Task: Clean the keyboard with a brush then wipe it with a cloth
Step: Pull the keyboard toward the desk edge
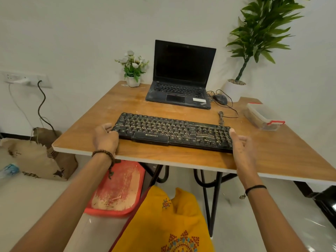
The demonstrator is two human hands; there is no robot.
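A black keyboard, dusty with pale crumbs between its keys, lies across the front of the wooden table. My left hand grips the keyboard's left end, fingers curled over the corner keys. My right hand is at the keyboard's right end with fingers apart, thumb against the edge; whether it grips is unclear. No brush or cloth is visible in the head view.
A black laptop stands open at the back, with a mouse and its cable beside it. A clear lidded box sits at the right. A small flower pot stands back left. A red stool is under the table.
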